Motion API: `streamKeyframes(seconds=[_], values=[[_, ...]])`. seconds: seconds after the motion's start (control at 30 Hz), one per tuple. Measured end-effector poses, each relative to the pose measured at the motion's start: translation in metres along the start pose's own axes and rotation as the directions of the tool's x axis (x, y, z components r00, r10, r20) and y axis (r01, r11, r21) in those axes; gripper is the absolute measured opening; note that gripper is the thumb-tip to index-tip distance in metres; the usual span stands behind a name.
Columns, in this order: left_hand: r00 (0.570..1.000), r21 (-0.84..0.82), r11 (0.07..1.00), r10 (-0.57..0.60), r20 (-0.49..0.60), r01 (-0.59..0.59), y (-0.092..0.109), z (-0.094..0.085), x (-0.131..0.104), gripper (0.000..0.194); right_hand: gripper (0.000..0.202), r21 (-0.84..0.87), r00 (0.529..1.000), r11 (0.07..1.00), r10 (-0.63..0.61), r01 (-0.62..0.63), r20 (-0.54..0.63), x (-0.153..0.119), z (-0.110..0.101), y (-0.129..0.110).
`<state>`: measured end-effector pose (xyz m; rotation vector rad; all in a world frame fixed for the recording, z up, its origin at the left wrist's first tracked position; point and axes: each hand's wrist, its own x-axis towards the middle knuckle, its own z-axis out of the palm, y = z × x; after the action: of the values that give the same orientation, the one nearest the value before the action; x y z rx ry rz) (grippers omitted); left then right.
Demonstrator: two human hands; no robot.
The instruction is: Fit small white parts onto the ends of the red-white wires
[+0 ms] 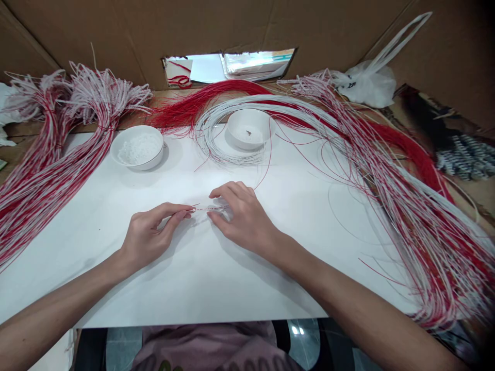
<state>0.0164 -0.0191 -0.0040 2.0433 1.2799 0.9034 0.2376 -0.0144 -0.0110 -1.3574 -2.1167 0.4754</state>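
Note:
My left hand (152, 229) is closed, its thumb and forefinger pinching one end of a thin red-and-white twisted cord (201, 209). The cord runs level, just above the white tabletop, toward my right hand (242, 214). There my thumb and forefinger are apart, with the cord passing between them. Its far end disappears under my palm, where I cannot see whether other fingers touch it. A loose red strand (268, 164) curves up beyond my right hand toward a white bowl (235, 138).
Another bowl (144, 166) holds small white pieces. Red-and-white cord bundles (83, 154) lie at left, and a larger bundle (390, 175) sprawls down the right. Loose red strands (228, 88) and a white coil (203, 131) lie behind. Cardboard walls (116, 31) enclose the white table (185, 293).

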Motion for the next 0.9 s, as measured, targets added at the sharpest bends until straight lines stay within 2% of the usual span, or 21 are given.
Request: streamKeyframes(seconds=[0.17, 0.3, 0.5, 0.9], values=[[0.988, -0.111, 0.981, -0.158, -0.002, 0.156, -0.001, 0.0, 0.002, 0.014, 0.016, -0.052, 0.986, 0.998, -0.021, 0.03, 0.168, 0.007, -0.018, 0.014], [0.977, -0.218, 0.955, -0.212, -0.018, 0.203, -0.002, -0.001, 0.004, 0.015, 0.004, -0.001, 0.959, 0.998, -0.061, 0.064, 0.276, 0.013, -0.03, 0.025], [0.976, -0.229, 0.952, -0.216, -0.027, 0.204, -0.003, -0.001, 0.006, 0.014, 0.01, 0.069, 0.969, 0.993, -0.105, 0.092, 0.223, 0.015, -0.027, 0.034], [0.973, -0.239, 0.945, -0.231, -0.001, 0.223, -0.006, -0.001, 0.007, 0.022, 0.006, 0.27, 0.992, 0.963, -0.038, 0.003, 0.124, 0.018, -0.025, 0.038]])
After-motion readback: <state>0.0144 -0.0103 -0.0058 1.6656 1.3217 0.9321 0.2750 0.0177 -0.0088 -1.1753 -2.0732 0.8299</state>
